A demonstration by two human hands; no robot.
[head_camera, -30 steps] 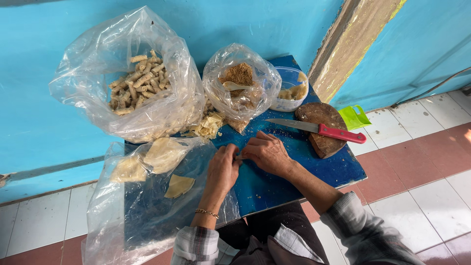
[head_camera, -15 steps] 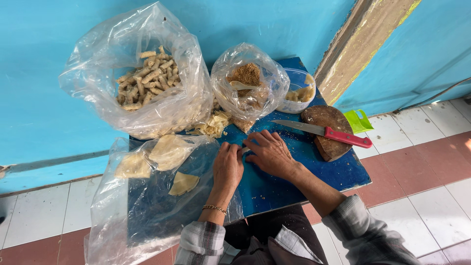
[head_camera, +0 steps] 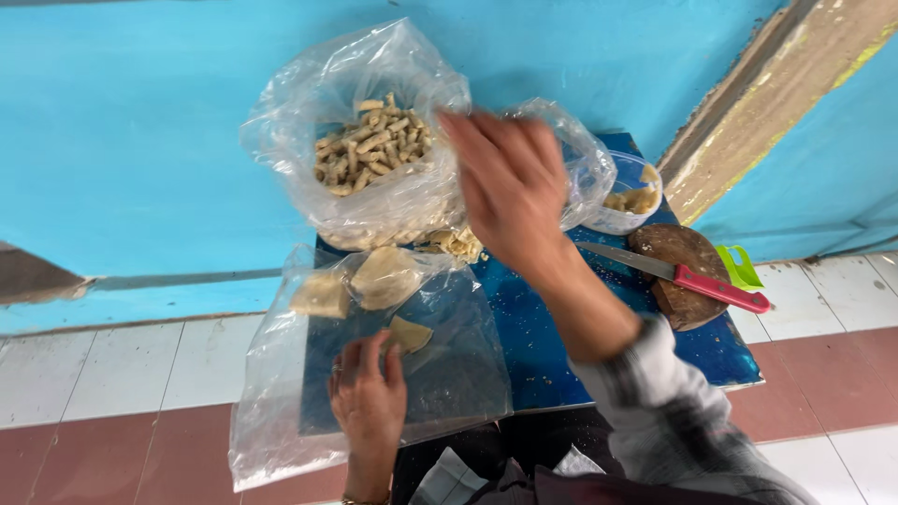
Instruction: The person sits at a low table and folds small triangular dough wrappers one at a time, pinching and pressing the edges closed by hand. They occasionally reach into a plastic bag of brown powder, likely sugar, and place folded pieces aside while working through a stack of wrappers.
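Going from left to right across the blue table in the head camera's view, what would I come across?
Flat plastic bag of pale dough pieces → left hand → big bag of small rolled snacks → raised right hand → white bowl → red-handled knife on a round wooden board → green scraper.

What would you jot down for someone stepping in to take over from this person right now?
Left hand: resting on the flat plastic bag, fingertips at a pale wedge-shaped piece; grip unclear.
Right hand: raised, blurred, fingers spread, empty as far as shows, by the big bag of short sticks.
Two more pale pieces lie on the flat bag. Knife rests on the round wooden board, a tub behind it.
Done: many sticks bagged. Left: the pale pieces.
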